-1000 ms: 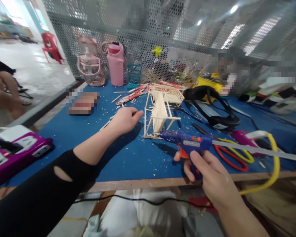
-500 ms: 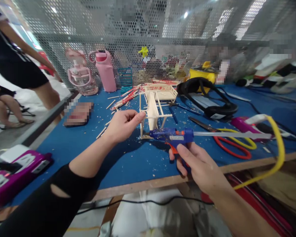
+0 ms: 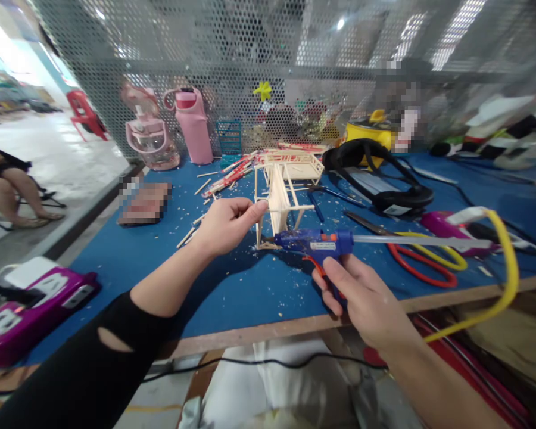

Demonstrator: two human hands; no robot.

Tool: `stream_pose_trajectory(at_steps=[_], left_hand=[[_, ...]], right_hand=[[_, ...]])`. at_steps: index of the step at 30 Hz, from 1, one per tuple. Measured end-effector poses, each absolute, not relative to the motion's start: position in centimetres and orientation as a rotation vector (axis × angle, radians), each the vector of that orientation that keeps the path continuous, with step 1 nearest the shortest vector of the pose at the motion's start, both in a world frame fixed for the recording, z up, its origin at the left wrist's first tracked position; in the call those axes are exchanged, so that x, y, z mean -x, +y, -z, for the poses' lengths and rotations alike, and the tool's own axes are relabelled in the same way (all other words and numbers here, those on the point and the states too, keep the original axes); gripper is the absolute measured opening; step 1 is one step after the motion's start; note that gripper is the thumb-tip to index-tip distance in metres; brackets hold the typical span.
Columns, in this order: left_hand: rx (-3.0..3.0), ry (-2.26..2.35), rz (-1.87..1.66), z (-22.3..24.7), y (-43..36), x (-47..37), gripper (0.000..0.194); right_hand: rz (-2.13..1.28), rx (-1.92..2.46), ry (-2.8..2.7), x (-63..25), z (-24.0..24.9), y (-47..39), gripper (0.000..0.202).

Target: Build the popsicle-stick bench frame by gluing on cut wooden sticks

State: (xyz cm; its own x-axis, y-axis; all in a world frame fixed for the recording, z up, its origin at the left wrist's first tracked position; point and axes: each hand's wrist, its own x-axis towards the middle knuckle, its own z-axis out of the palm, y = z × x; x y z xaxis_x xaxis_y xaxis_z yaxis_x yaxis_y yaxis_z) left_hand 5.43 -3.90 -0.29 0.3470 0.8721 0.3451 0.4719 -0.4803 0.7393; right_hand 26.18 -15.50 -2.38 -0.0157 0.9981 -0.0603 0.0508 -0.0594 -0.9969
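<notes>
Between thumb and fingers, my left hand (image 3: 227, 223) pinches the near left corner of a small frame built of thin wooden sticks (image 3: 279, 202). My right hand (image 3: 361, 292) is wrapped round the handle of a blue glue gun (image 3: 315, 241), fingers at its orange trigger. The gun points left, and its nozzle meets the frame's low front corner, below my left fingertips. A long translucent glue stick (image 3: 420, 241) juts from the gun's back end. Whether glue is flowing is too small to tell.
Scissors (image 3: 424, 262), pliers (image 3: 317, 199) and a black headset strap (image 3: 379, 179) lie to the right. Loose sticks (image 3: 232, 176) are scattered behind. A pink bottle (image 3: 192, 128) and a phone-like slab (image 3: 145, 204) stand left. Purple power strips (image 3: 40, 310) flank the blue tabletop (image 3: 245, 304).
The view has shifted slightly. A standing person at the far left has gone out of view, and a red chair shows there. Both hands keep their grips, with the nozzle still at the corner.
</notes>
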Motion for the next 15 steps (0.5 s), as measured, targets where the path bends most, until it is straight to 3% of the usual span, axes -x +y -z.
stream_pose_trajectory(at_steps=[15], left_hand=[[-2.062,1.167,-0.987,0.16,-3.97,-5.60,0.047]], right_hand=[[-1.252,1.266,-1.220,-26.09,2.34,-15.25,0.032]])
